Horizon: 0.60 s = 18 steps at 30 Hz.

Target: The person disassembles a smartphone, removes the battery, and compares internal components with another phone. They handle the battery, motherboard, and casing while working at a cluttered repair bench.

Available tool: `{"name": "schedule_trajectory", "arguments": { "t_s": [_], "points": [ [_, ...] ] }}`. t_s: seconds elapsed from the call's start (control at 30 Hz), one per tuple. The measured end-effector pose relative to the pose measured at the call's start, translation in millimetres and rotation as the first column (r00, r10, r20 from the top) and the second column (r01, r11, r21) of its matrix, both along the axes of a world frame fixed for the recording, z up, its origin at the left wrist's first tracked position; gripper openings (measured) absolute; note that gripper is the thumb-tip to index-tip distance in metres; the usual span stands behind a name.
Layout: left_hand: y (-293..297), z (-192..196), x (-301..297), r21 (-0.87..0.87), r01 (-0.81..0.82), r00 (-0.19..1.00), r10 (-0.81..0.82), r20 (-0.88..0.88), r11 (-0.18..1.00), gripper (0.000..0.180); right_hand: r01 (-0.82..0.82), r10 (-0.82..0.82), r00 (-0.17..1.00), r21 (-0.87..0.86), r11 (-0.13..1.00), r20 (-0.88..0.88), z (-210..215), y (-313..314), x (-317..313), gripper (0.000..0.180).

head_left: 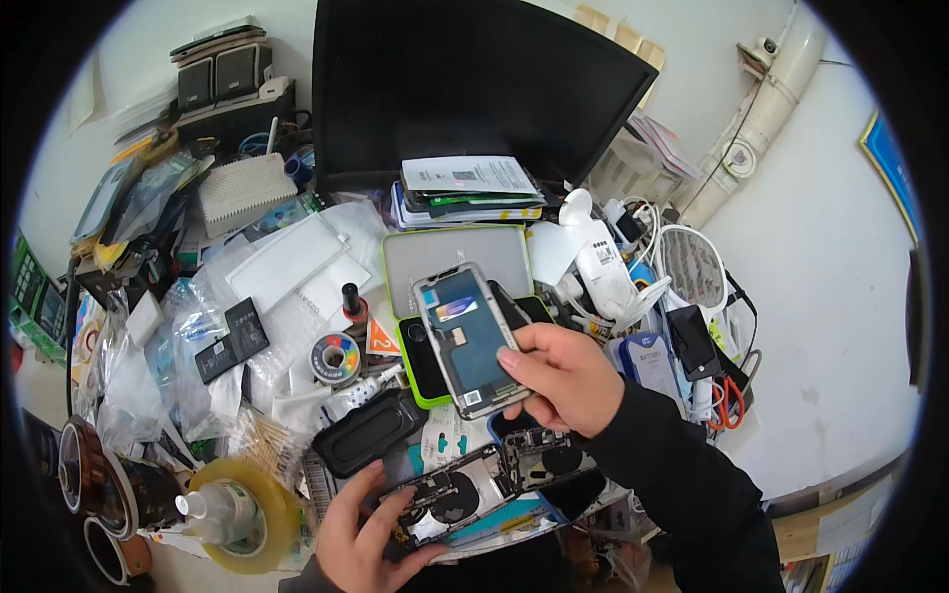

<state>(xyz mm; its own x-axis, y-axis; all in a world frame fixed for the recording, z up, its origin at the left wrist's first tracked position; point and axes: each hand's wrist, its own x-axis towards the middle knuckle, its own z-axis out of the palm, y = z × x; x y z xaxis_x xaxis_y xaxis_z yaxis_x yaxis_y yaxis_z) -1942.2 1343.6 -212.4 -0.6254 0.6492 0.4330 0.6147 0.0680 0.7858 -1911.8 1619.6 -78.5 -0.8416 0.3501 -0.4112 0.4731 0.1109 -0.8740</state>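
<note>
My right hand [571,378] grips a phone screen [476,346] by its lower right edge, thumb on top. The screen is tilted above the bench, its dark back with a flex cable facing me. Lower down, my left hand [358,542] holds the left end of an opened phone body [450,502], fingers on its upper edge and thumb along the lower. Bare circuitry and a round dark coil show inside that body. A second opened phone body [546,459] lies against its right end, under my right hand. Behind the screen is a green-edged case [427,397], partly hidden.
Clutter surrounds the hands: a black tray [368,432], a solder spool [335,359], a loose phone battery [232,341], cotton swabs [267,443], a tape roll [279,514] around a pump bottle [225,509], and orange-handled scissors [730,400]. A monitor [474,84] stands behind.
</note>
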Motion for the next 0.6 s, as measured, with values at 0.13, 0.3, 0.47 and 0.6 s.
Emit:
{"name": "schedule_trajectory", "arguments": {
  "t_s": [0.13, 0.3, 0.47, 0.6],
  "points": [
    [-2, -1, 0, -0.124, 0.015, 0.998, -0.022, -0.062, 0.992, 0.082, -0.019, 0.022, 0.999, -0.14, 0.99, 0.023, -22, -7, -9, 0.033],
    [-3, -2, 1, -0.158, 0.009, 0.997, -0.02, -0.071, 0.987, 0.076, 0.027, -0.013, 0.997, -0.17, 0.985, 0.08, -32, -5, -12, 0.033],
    [0, -3, 0, -0.191, 0.037, 0.993, -0.056, -0.099, 0.981, 0.069, 0.149, -0.121, 0.986, -0.266, 0.952, 0.118, -26, -4, 4, 0.05],
    [2, 0, 2, -0.231, 0.041, 0.997, -0.054, -0.051, 0.972, 0.064, 0.15, -0.142, 0.989, -0.305, 0.941, 0.049, -14, -9, 26, 0.059]
  ]
}}
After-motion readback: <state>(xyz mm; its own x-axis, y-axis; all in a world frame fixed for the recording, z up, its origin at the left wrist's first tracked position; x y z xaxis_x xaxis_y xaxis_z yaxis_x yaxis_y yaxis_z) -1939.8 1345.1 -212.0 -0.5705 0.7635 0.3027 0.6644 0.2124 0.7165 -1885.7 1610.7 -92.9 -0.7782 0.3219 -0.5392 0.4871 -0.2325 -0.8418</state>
